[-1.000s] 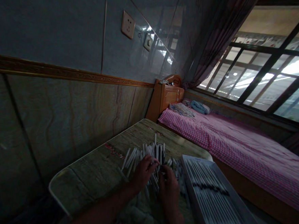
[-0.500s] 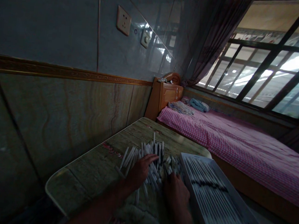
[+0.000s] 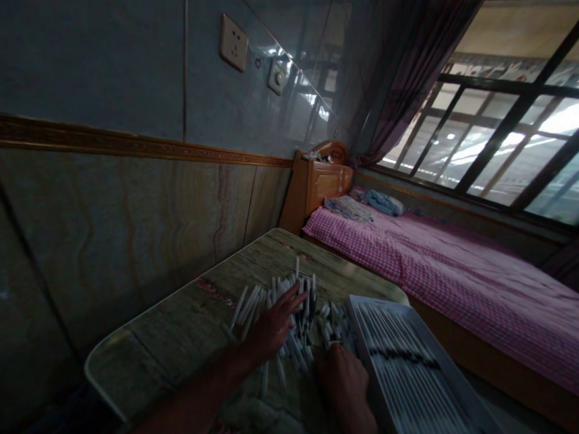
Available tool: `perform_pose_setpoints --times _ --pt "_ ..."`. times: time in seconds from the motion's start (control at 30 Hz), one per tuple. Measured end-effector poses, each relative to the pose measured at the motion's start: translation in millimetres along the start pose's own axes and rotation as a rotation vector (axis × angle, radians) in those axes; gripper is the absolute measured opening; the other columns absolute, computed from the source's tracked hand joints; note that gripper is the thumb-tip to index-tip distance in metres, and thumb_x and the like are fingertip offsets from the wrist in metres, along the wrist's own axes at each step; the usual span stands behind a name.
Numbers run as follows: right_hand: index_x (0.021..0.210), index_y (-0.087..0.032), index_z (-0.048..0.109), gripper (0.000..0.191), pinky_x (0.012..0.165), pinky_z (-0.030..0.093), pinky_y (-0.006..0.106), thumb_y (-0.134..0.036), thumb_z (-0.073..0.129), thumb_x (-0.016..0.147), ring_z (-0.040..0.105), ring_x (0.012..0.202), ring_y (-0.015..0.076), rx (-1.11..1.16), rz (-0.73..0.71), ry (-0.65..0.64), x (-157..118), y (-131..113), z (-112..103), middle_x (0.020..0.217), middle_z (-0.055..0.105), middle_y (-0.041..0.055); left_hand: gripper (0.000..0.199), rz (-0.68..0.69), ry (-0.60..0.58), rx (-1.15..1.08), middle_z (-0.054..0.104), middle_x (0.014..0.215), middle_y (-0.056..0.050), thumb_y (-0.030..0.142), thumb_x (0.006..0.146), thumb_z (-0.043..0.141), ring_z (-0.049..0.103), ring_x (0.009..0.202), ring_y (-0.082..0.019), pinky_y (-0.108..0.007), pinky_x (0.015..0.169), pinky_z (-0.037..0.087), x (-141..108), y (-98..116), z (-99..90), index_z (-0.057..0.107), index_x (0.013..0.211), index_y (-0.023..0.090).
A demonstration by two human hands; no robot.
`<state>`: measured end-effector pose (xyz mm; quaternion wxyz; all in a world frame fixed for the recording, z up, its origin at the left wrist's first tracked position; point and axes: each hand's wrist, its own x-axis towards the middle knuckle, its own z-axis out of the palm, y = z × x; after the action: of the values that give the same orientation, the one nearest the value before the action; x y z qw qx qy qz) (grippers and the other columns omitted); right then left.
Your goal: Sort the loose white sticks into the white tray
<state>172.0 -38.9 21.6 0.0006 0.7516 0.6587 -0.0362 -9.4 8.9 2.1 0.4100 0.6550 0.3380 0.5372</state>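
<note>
On the low table lies a loose heap of white, pen-like sticks, some with black parts. My left hand rests over the heap with its fingers spread, touching the sticks. To its right, my right hand is curled beside small pale pieces; its fingertips are hidden, so what it grips cannot be made out. A white tray at the right holds rows of similar sticks with black parts.
Beyond the table stands a bed with a pink checked cover and a wooden headboard. A tiled wall runs along the left side. A window is at the upper right.
My left hand's fingers have lifted and spread slightly over the sticks. My right hand has moved a little down, away from the small pieces.
</note>
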Motion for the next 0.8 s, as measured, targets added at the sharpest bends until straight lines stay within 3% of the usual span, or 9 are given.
perform_pose_setpoints --times 0.1,0.23,0.33,0.43,0.53,0.7,0.8 --pt "0.087 -0.019 0.066 0.028 0.068 0.047 0.033 -0.034 0.044 0.089 0.069 0.091 0.0301 0.052 0.024 0.02 3 0 1 0.093 0.073 0.0143 0.071 0.016 -0.04 0.044 0.032 0.156 -0.003 -0.002 0.07 0.05 0.064 0.109 -0.025 -0.035 0.083 0.057 -1 1 -1.3 0.056 0.13 0.035" --pt "0.082 -0.021 0.061 0.021 0.062 0.043 0.028 -0.03 0.043 0.086 0.069 0.079 0.0246 0.259 0.057 0.104 10 2 8 0.083 0.072 0.0099 0.072 0.035 -0.044 0.008 0.029 0.157 -0.005 0.001 0.072 0.053 0.064 0.111 -0.025 -0.037 0.089 0.055 -3 0 3.9 0.05 0.136 0.035" --pt "0.078 -0.022 0.056 0.019 0.06 0.042 0.027 -0.031 0.04 0.084 0.065 0.07 0.0209 0.552 0.027 0.189 17 6 18 0.073 0.068 0.0054 0.071 -0.11 0.104 -0.151 0.047 0.145 -0.012 0.008 0.074 0.059 0.069 0.099 -0.022 -0.034 0.08 0.057 0 -1 10.7 0.045 0.139 0.032" --pt "0.084 -0.022 0.053 0.02 0.065 0.045 0.026 -0.034 0.037 0.082 0.063 0.074 0.02 0.807 -0.031 0.285 21 7 26 0.079 0.067 0.0046 0.065 -0.271 0.323 -0.401 0.071 0.104 -0.01 0.02 0.072 0.069 0.072 0.082 -0.02 -0.033 0.074 0.057 5 -2 12.5 0.048 0.134 0.023" --pt "0.085 -0.022 0.052 0.021 0.072 0.046 0.028 -0.033 0.033 0.082 0.06 0.081 0.0205 0.914 -0.061 0.34 18 1 27 0.084 0.065 0.0058 0.046 -0.371 0.472 -0.679 0.072 0.078 -0.004 0.03 0.068 0.076 0.072 0.072 -0.02 -0.032 0.07 0.058 13 -4 6.0 0.061 0.109 0.017" --pt "0.079 -0.024 0.049 0.019 0.065 0.042 0.027 -0.034 0.034 0.083 0.051 0.071 0.019 1.055 -0.067 0.387 6 -15 25 0.073 0.055 0.0007 0.008 -0.46 0.632 -0.923 0.073 0.073 -0.004 0.024 0.083 0.063 0.073 0.069 -0.018 -0.033 0.069 0.059 20 -11 -7.9 0.059 0.083 0.017" --pt "0.073 -0.024 0.044 0.016 0.06 0.037 0.026 -0.034 0.036 0.082 0.045 0.067 0.0171 1.129 -0.094 0.426 3 -18 28 0.068 0.047 -0.0022 0.008 -0.487 0.664 -0.979 0.074 0.074 -0.005 0.018 0.09 0.053 0.073 0.069 -0.018 -0.035 0.071 0.06 22 -13 -9.9 0.057 0.083 0.016"
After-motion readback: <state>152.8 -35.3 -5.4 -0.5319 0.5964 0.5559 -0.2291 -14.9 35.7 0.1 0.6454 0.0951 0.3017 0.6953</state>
